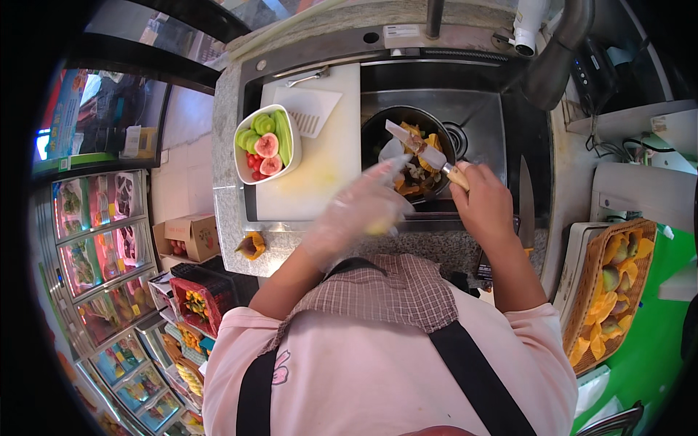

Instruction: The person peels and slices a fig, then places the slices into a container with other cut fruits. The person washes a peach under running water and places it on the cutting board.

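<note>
My bare right hand point(486, 204) grips the wooden handle of a small knife point(431, 155). Its wide blade, smeared with reddish-brown residue, points up and left over a round dark bin point(451, 174) that holds orange wrappers and scraps. My left hand point(362, 204), in a clear plastic glove, is blurred; its fingertips reach toward the bin beside the blade. Something yellowish shows under that palm, too blurred to name or tell if held. Left of the bin lies a white cutting board point(316, 191). On it stands a white bowl point(295, 152) with green fruit slices, halved figs and small red tomatoes.
A white slotted plastic piece point(322, 103) and a metal tool point(308, 77) lie on the board. A long knife point(526, 201) rests right of the sink point(485, 120). One fig in an orange wrapper point(252, 246) sits on the counter's front left. A wicker basket point(578, 321) holds wrapped figs.
</note>
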### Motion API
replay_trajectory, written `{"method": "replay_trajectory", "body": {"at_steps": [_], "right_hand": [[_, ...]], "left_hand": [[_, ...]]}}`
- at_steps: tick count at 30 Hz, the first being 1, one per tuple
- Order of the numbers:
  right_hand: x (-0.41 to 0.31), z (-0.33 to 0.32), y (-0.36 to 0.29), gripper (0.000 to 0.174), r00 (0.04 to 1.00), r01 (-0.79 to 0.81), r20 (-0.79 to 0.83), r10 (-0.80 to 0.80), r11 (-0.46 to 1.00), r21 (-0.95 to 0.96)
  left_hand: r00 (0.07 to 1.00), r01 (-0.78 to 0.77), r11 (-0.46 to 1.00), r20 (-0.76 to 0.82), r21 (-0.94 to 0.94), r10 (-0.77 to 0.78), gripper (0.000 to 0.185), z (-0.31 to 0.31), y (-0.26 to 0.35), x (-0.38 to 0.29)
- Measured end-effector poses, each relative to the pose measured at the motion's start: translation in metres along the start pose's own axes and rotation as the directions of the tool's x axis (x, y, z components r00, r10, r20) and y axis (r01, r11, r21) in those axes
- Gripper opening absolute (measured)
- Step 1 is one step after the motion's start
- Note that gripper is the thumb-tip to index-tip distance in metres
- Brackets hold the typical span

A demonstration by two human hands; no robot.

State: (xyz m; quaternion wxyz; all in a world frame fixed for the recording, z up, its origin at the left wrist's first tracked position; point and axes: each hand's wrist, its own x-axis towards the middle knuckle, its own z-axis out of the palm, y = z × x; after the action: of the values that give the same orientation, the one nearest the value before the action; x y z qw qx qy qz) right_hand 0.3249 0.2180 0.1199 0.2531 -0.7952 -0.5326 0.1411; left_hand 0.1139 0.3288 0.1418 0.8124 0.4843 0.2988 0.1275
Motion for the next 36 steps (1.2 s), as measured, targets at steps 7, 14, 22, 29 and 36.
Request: {"method": "replay_trajectory", "body": {"at_steps": [7,14,22,29,36], "right_hand": [[-0.012,-0.008,-0.013,0.033,0.997,0.026,0.071,-0.024,0.999,-0.035],[-0.022,-0.016,-0.009,0.035,0.994,0.096,0.048,-0.093,0.993,-0.064],[-0.033,-0.020,-0.001,0.036,0.995,0.095,0.003,-0.095,0.993,-0.069],[-0.041,-0.035,0.005,0.034,0.999,0.051,-0.002,-0.051,0.997,-0.054],[-0.041,-0.056,0.009,0.031,0.992,-0.090,-0.065,0.112,0.957,0.277]], "left_hand": [[0.951,0.147,0.945,0.219,0.293,-0.216,0.085,0.016,-0.012,0.026],[0.960,0.200,0.890,0.102,0.409,-0.262,0.083,0.010,-0.014,0.035],[0.969,0.172,0.850,0.069,0.498,-0.236,0.083,0.005,-0.017,0.046],[0.952,0.305,0.943,-0.011,0.134,-0.306,0.085,0.001,-0.022,0.048],[0.964,0.258,0.937,0.005,-0.235,-0.264,0.043,-0.013,-0.028,0.050]]}}
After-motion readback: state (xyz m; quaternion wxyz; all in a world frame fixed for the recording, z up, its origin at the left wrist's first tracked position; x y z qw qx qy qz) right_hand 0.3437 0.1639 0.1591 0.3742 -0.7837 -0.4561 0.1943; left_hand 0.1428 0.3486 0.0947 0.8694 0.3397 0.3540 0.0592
